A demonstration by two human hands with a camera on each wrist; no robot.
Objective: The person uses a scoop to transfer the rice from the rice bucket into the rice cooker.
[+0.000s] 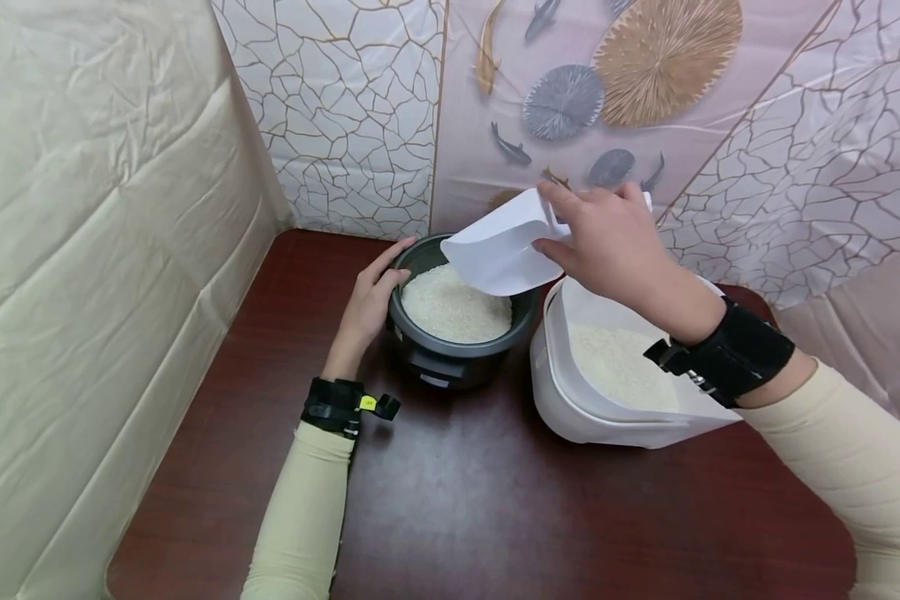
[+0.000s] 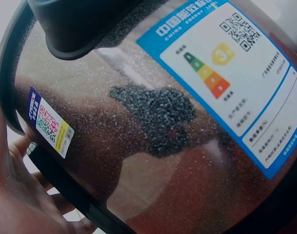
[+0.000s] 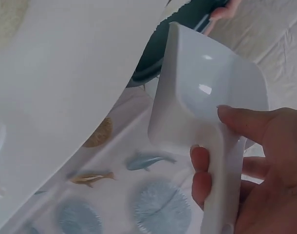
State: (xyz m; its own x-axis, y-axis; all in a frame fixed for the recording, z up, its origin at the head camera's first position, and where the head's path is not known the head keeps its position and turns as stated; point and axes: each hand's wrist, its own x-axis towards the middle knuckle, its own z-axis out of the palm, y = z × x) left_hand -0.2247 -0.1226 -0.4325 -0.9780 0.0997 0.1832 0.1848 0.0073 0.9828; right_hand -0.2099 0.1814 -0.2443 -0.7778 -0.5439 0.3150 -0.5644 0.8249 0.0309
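A dark rice cooker (image 1: 420,342) stands lidless on the table with white rice (image 1: 457,308) in it. My left hand (image 1: 363,312) holds its left rim, thumb over the edge and fingers along the outside. In the left wrist view, the cooker's glossy side (image 2: 90,180) carries a blue-edged energy label (image 2: 236,83). My right hand (image 1: 607,242) grips a white scoop (image 1: 495,250) by its handle, thumb pressed at the base of the bowl. Over the cooker's right side the scoop tilts, its lip pointing down toward the rice. Its bowl looks bare in the right wrist view.
Right of the cooker stands a white bin (image 1: 592,425) with rice (image 1: 622,367) inside, below my right forearm. Behind both hangs a patterned cloth (image 1: 352,125). A padded cream wall (image 1: 120,275) borders the dark red table (image 1: 457,500) on the left.
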